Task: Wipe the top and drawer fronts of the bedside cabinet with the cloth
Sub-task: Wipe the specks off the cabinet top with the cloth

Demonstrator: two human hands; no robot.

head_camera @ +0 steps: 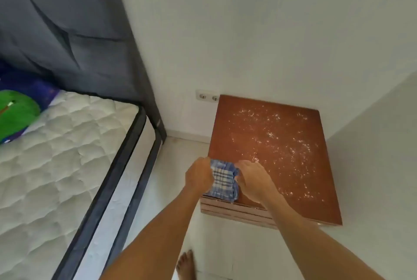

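1. Cloth (pixel 223 183): blue-and-white checked, bunched between both hands and hanging over the near left corner of the bedside cabinet (pixel 316 189). I judge it is being gathered into a pad so that a stroke can start from this corner.
2. Left hand (pixel 198 175): fingers curled into a fist round the cloth's left edge. Right hand (pixel 252 180): fingers curled down, gripping the right edge; I cannot see their tips.
3. Drawer fronts (pixel 234 210): visible to me only as pale strips under the near edge, because the view is steep.
4. Top (pixel 248 121): reddish-brown, strewn with white specks (pixel 282 135) from the middle to the far right. I judge most of the wiping remains.
5. Wall socket (pixel 207 96): just beside the far left corner. The mattress (pixel 67 144) lies to the left across a strip of floor.
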